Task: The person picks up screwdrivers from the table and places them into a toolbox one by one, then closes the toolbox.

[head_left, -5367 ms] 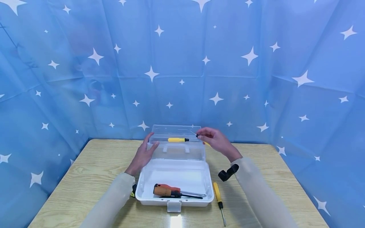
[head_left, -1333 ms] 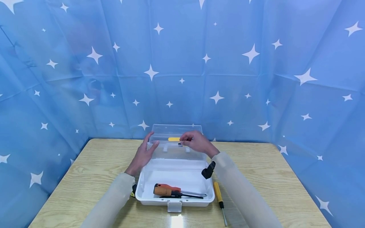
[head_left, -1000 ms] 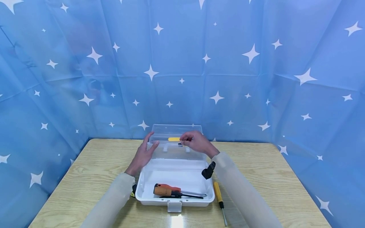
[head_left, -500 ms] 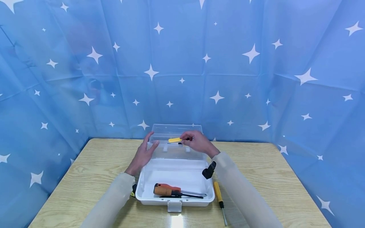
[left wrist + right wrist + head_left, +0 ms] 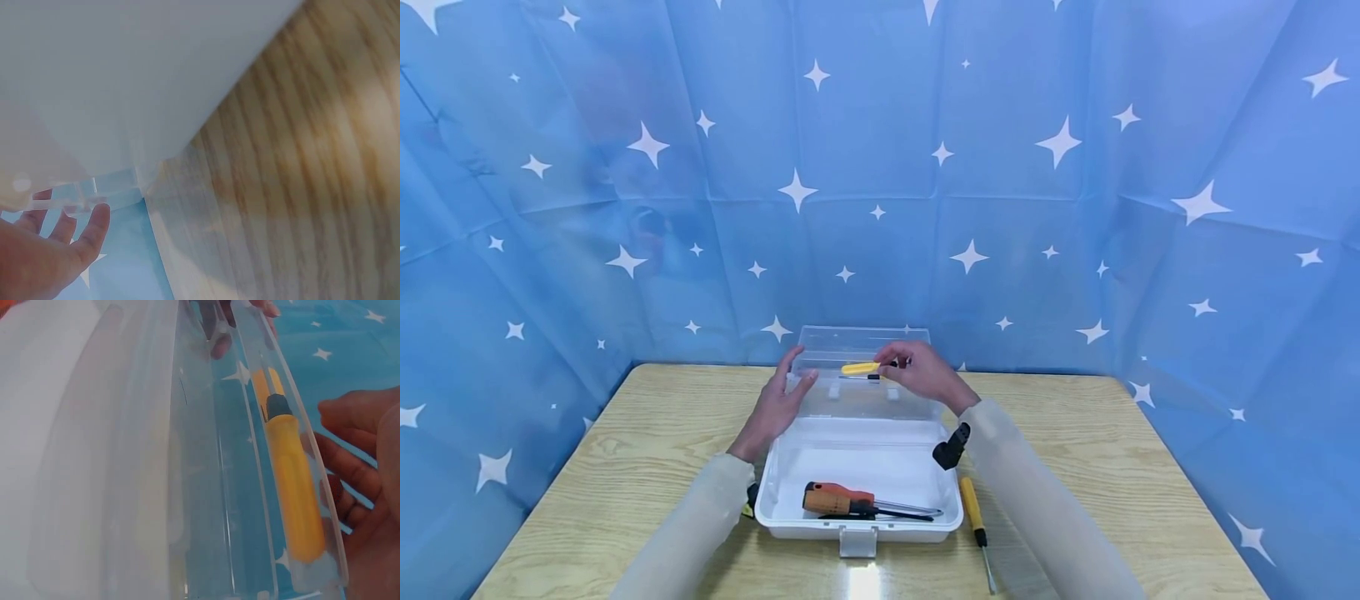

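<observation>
A white toolbox (image 5: 850, 533) stands with its clear lid (image 5: 865, 404) folded back. My left hand (image 5: 773, 410) holds the lid's left edge, thumb on one side and fingers on the other; in the left wrist view its fingers (image 5: 94, 228) curve at the clear corner. Two yellow-handled screwdrivers lie in the lid's compartment: one handle (image 5: 860, 367) sits tilted, and another screwdriver (image 5: 299, 487) lies closest in the right wrist view. My right hand (image 5: 921, 373) has curved fingers right at the tilted handle's end; I cannot tell whether they pinch it.
Inside the toolbox, near its front, lie a brown-handled screwdriver (image 5: 827, 501) and an orange-red-handled tool (image 5: 853, 492). A yellow screwdriver (image 5: 972, 504) rests on the wooden table (image 5: 647, 433) to the right. A blue star-printed curtain (image 5: 880, 167) hangs behind and along both sides.
My right hand has brought the second screwdriver from the right into the lid compartment. Over the last second the other yellow handle has tilted slightly. My left hand has stayed at the lid.
</observation>
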Demonstrator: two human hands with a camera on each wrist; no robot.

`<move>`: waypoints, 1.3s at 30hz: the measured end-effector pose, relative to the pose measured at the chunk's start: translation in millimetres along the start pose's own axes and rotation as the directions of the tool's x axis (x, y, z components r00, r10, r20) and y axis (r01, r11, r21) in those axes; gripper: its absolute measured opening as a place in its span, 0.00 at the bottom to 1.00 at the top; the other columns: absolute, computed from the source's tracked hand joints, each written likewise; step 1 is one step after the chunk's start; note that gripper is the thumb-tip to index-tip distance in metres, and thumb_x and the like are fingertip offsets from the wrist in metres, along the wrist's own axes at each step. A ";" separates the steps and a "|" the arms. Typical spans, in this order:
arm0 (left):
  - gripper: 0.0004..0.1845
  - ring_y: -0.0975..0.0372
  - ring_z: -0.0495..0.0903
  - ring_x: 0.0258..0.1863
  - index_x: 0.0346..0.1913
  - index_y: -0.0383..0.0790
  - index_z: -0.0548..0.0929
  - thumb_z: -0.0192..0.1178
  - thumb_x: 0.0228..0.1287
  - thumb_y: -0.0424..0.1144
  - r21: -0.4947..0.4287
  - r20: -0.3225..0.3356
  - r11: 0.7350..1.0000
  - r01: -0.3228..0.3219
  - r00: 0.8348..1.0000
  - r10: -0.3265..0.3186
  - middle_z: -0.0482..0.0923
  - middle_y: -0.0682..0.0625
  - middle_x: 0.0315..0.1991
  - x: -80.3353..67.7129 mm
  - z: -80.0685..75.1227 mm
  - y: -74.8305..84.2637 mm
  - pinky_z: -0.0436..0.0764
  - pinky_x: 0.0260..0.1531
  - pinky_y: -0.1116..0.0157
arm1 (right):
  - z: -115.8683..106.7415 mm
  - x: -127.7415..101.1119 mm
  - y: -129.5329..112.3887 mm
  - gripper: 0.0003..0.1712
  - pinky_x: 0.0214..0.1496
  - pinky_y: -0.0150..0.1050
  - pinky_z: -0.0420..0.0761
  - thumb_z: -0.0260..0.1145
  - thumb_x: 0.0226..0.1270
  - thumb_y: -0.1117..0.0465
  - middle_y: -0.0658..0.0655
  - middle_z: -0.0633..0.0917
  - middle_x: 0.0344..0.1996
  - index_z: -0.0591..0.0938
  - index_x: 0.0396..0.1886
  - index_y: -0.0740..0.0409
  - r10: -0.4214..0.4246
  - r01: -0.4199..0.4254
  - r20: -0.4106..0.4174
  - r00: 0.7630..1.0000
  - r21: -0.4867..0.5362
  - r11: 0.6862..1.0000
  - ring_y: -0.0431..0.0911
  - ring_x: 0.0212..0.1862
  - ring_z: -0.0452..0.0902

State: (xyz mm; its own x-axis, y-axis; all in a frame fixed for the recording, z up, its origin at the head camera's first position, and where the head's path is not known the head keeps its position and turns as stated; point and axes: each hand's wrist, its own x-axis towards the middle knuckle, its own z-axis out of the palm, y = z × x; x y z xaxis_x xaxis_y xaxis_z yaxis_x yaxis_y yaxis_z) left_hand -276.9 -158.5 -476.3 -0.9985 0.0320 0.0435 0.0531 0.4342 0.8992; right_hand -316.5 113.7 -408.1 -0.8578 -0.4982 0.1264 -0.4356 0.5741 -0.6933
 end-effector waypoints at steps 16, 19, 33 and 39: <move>0.37 0.40 0.52 0.76 0.77 0.69 0.49 0.49 0.70 0.66 -0.001 0.006 1.000 0.008 1.000 -0.008 0.46 0.46 0.80 0.8 -0.2 -0.9 0.61 0.64 0.32 | -4.1 -4.2 1.0 0.11 0.40 0.40 0.78 0.65 0.71 0.59 0.50 0.85 0.42 0.85 0.50 0.53 -0.014 0.014 0.000 1.000 0.038 0.999 0.46 0.39 0.76; 0.38 0.40 0.52 0.76 0.77 0.69 0.49 0.49 0.69 0.68 0.006 0.005 1.000 0.008 1.000 -0.008 0.46 0.45 0.80 1.1 -0.2 -1.2 0.60 0.64 0.32 | -4.7 -5.2 1.0 0.11 0.40 0.40 0.78 0.65 0.72 0.59 0.50 0.85 0.41 0.85 0.51 0.54 -0.022 0.022 -0.002 1.000 0.039 0.999 0.46 0.39 0.76; 0.41 0.39 0.56 0.74 0.77 0.71 0.48 0.49 0.65 0.72 -0.008 0.002 1.000 0.027 1.000 -0.027 0.47 0.46 0.80 -0.7 1.4 -2.2 0.67 0.60 0.33 | -6.5 -12.2 -1.4 0.12 0.38 0.40 0.77 0.65 0.72 0.57 0.50 0.83 0.40 0.85 0.51 0.54 -0.027 0.028 -0.004 1.000 0.046 0.999 0.47 0.38 0.74; 0.44 0.40 0.55 0.75 0.77 0.70 0.48 0.48 0.60 0.77 -0.010 0.000 1.000 0.025 1.000 -0.025 0.47 0.47 0.80 -0.9 1.7 -1.7 0.65 0.62 0.33 | -9.3 -16.0 -2.6 0.13 0.39 0.40 0.77 0.65 0.71 0.57 0.51 0.83 0.41 0.85 0.51 0.55 -0.029 0.029 0.002 1.000 0.065 0.997 0.47 0.38 0.73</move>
State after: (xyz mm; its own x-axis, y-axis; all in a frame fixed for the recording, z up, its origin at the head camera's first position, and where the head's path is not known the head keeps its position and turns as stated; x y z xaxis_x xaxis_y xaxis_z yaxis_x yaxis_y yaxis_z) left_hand -276.1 -157.7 -478.6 -0.9996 0.0206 0.0210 0.0277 0.4260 0.9043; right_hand -304.2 126.2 -401.7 -0.8441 -0.5163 0.1449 -0.4416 0.5160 -0.7340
